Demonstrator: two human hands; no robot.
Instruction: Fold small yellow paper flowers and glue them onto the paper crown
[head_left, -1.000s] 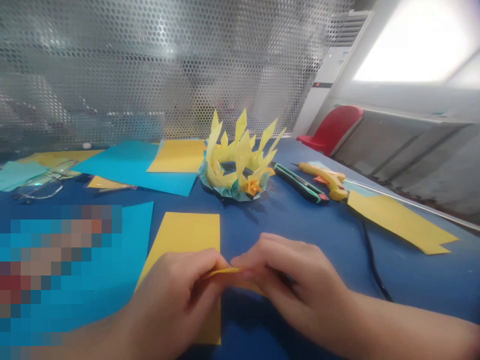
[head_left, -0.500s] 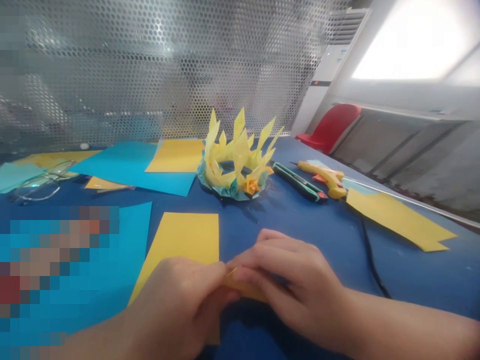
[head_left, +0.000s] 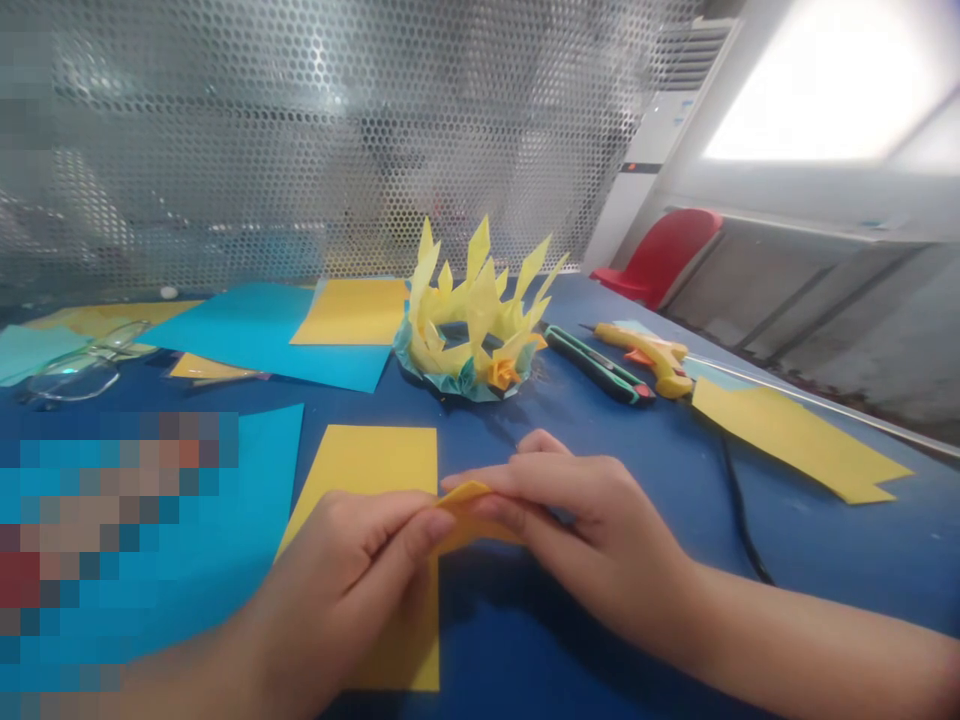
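Note:
Between both hands is a small folded piece of yellow-orange paper [head_left: 474, 520], lifted above the blue table. My left hand [head_left: 360, 580] pinches its left end between thumb and fingers. On its right side, my right hand [head_left: 585, 520] grips it, with the thumb beneath the index finger. A flat yellow sheet [head_left: 382, 460] lies under and behind my left hand. Beyond the hands stands a crown of pale yellow paper spikes [head_left: 484, 310] on a crumpled teal base, with an orange paper flower [head_left: 504, 372] at its front.
A green and black cutter [head_left: 600, 365] and a yellow glue gun [head_left: 660, 358] with a black cable lie right of the crown. Yellow paper pieces [head_left: 795, 440] lie farther right. Blue sheets [head_left: 262, 330] and glasses [head_left: 75, 375] are at the left. Perforated metal [head_left: 337, 150] rises behind the table.
Both hands have lifted slightly and their fingertips have moved a little apart. More of the folded paper now shows between them, and more of the yellow sheet below is visible.

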